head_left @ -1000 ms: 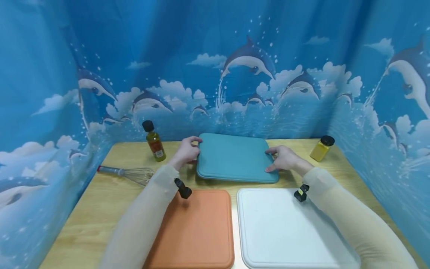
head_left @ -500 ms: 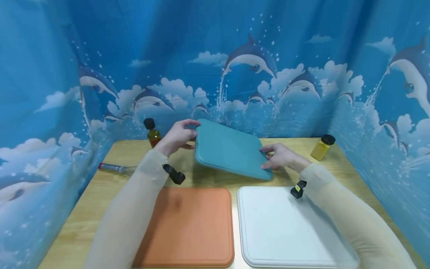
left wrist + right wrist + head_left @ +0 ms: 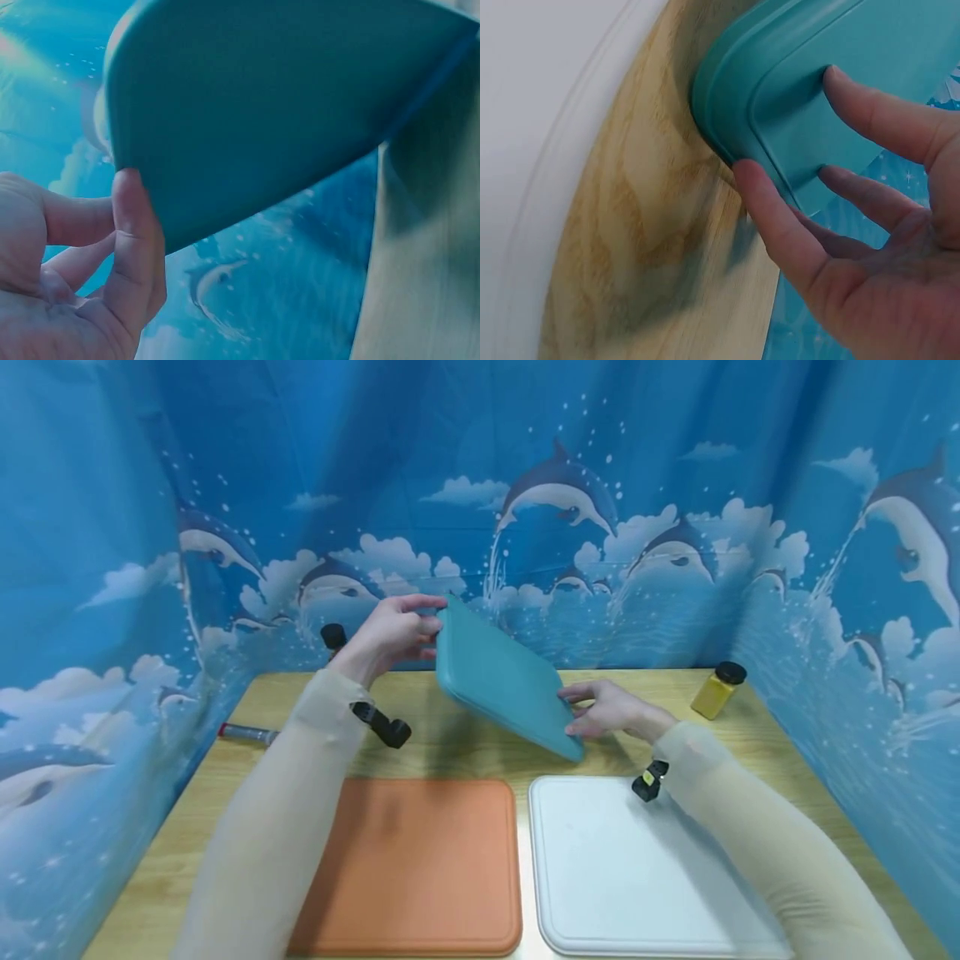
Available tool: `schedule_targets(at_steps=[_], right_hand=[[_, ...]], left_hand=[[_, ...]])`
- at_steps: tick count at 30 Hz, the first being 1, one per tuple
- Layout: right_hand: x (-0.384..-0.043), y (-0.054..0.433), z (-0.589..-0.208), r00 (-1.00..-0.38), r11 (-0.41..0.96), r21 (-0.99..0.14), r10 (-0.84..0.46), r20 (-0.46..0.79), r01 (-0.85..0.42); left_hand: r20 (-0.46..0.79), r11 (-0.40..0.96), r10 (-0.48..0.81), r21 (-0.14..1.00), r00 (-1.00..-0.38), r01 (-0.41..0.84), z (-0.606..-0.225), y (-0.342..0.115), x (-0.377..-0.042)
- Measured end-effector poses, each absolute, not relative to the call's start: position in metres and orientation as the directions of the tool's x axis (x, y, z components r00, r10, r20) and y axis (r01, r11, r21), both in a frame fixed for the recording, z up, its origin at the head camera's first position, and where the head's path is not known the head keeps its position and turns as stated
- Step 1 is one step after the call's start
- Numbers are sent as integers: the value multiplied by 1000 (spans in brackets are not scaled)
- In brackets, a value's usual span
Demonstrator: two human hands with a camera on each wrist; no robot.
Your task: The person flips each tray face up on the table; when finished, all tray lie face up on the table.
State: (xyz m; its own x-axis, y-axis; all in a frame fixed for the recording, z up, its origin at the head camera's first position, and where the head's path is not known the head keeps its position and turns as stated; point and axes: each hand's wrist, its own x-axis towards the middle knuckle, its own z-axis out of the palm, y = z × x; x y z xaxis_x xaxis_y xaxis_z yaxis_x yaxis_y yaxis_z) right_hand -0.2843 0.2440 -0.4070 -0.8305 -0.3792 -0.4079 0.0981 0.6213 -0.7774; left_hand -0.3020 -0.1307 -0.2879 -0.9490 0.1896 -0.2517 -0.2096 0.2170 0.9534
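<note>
A teal rectangular board (image 3: pixel 498 681) with a raised rim is tilted over the table, its left end high and its right end low. My left hand (image 3: pixel 393 633) pinches its left edge; in the left wrist view, the fingers (image 3: pixel 135 232) lie against one corner of the board (image 3: pixel 255 105). My right hand (image 3: pixel 609 708) holds the lower right end. In the right wrist view, its fingertips (image 3: pixel 838 79) touch the grooved face and another finger is at the edge near the board's corner (image 3: pixel 724 97). Part of the right grip is hidden.
An orange board (image 3: pixel 420 868) and a white board (image 3: pixel 645 868) lie side by side in front. At back right stands a yellow jar (image 3: pixel 712 695) with a black lid. A dark-capped bottle (image 3: pixel 333 637) and a whisk (image 3: pixel 247 733) are partly hidden behind the left arm.
My left hand has risen with the board's left end, turning it from nearly flat to steeply tilted. The right hand and the board's low end have shifted slightly left.
</note>
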Motion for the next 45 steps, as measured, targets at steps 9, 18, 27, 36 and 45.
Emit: schedule_targets(at_steps=[9, 18, 27, 36, 45], right_hand=[[-271, 233, -363, -811, 607, -794, -460, -362, 10], [-254, 202, -255, -806, 573, -805, -544, -234, -153], [-238, 165, -193, -750, 605, -725, -634, -188, -329], [-241, 150, -184, -753, 722, -559, -612, -242, -407], [-246, 154, -182, -792, 765, -500, -567, -225, -406]], left_hand=[[-201, 137, 231, 975, -952, -173, -263, -119, -300], [-184, 86, 231, 982, -955, -169, -251, -101, -301], [-151, 72, 290, 988, -945, -136, -242, -90, -297], [-123, 67, 295, 992, -947, -107, -239, -79, -296], [-100, 31, 316, 995, -944, -95, -239, -70, -297]])
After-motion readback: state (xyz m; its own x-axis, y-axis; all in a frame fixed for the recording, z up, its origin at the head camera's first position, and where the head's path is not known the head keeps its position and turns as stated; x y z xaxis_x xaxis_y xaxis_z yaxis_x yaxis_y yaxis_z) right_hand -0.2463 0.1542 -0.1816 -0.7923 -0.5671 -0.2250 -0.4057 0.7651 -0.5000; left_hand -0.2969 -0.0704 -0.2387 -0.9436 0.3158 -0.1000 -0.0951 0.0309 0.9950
